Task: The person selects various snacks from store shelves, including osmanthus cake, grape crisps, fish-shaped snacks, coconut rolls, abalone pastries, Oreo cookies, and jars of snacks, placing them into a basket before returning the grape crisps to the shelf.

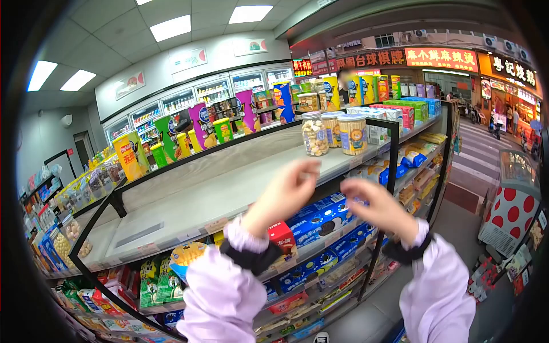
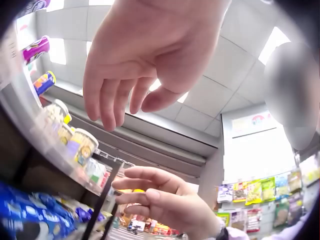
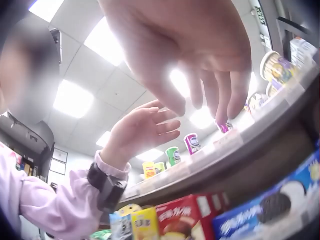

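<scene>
Both hands are raised in front of the top shelf (image 1: 189, 200), touching nothing. The left hand (image 1: 287, 191) has relaxed, slightly bent fingers; in the left wrist view the same hand (image 2: 150, 60) hangs with its fingers pointing down. Facing it, the right hand (image 1: 377, 206) has loosely bent fingers; the right wrist view shows this hand (image 3: 190, 55) with nothing in it. Just beyond the hands, three clear jars stand together on the shelf: one with pale pieces (image 1: 314, 137), one behind (image 1: 332, 128), and one with a bear label (image 1: 353, 137).
Tall snack canisters (image 1: 203, 124) line the ledge behind the shelf. Blue cookie packs (image 1: 323, 220) and a red box (image 1: 282, 237) lie on the level below. Black metal frame posts (image 1: 392, 160) rise at the shelf's right part, with drink cartons (image 1: 400, 117) beyond.
</scene>
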The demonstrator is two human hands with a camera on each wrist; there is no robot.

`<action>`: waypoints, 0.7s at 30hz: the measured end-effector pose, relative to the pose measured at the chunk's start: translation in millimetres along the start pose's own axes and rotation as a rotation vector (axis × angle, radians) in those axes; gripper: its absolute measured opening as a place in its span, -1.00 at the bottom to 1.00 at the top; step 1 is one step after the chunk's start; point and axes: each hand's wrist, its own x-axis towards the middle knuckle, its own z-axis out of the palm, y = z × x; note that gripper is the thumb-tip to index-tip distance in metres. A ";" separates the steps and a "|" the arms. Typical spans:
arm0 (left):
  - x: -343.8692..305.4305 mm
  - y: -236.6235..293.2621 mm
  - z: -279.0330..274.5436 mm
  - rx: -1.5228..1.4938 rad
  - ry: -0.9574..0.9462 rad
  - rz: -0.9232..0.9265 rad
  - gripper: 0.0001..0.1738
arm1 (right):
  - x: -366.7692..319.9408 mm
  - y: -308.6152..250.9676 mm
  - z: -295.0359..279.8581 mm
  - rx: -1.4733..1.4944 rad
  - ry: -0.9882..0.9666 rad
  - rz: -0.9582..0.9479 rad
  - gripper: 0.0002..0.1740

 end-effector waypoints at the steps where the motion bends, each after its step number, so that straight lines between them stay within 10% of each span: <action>1: 27.4 -8.1 -11.8 0.102 0.018 0.068 -0.64 | 31.4 6.7 -6.0 -0.060 0.046 -0.038 -0.62; 7: 129.5 -31.3 -48.6 0.446 0.136 -0.055 -0.60 | 186.6 49.0 -19.2 -0.495 0.247 -0.118 -0.54; 21: 174.6 -76.1 -57.4 0.711 -0.356 -0.371 -0.54 | 302.3 116.9 2.4 -0.815 0.082 0.123 -0.54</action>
